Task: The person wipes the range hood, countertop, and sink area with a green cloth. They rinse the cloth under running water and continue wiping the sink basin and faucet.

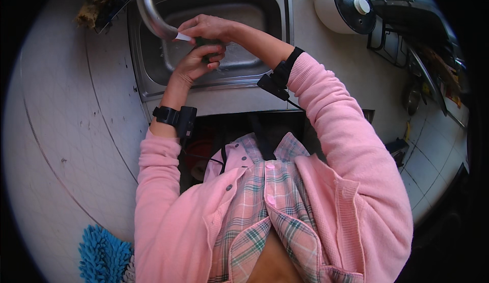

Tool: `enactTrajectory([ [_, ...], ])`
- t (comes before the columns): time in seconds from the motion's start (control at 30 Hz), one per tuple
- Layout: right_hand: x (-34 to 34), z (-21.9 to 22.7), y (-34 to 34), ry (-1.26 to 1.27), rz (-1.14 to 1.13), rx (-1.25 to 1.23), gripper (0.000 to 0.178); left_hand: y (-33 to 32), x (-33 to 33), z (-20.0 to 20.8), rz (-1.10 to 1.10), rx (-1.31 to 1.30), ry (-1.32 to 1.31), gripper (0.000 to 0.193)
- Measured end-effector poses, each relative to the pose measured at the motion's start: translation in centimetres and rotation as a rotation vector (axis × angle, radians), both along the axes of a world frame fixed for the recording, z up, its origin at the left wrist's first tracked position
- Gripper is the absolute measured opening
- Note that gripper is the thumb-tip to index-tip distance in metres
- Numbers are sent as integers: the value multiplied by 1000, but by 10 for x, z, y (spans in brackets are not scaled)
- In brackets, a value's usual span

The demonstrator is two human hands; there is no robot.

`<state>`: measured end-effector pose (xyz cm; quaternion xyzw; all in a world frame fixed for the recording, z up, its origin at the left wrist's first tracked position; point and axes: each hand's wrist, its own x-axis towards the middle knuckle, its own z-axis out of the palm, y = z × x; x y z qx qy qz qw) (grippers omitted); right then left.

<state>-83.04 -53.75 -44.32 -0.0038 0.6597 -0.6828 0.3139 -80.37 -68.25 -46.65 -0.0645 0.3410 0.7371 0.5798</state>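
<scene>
My hands are together over the steel sink [257, 74], beneath the mouth of the metal tap [147, 8]. My left hand [196, 61] comes from below with its fingers curled. Just above it is my right hand [206, 27], bent over with its fingertips beside the spout. Between the two shows a bit of something dark green [206, 42], mostly hidden by the fingers, so its kind is unclear. A white patch [183, 37] lies at the spout's mouth against my right fingers; I cannot tell whether it is running water or a solid piece.
A white pot with a dark lid [351, 8] stands on the counter to the right, beside a black rack [389, 38] of kitchenware. At the far left is a brown, bristly thing [104, 0]. A blue shaggy cloth [104, 255] lies at the lower left.
</scene>
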Motion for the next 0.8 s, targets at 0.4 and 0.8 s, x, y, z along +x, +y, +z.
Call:
enactTrajectory([
  [0.4, 26, -73, 0, -28, -598, 210, 28, 53, 40, -63, 89, -811, 538, 22],
  [0.8, 61, -33, 54, -304, -506, -316, 26, 64, 47, -19, -258, -423, 250, 23],
])
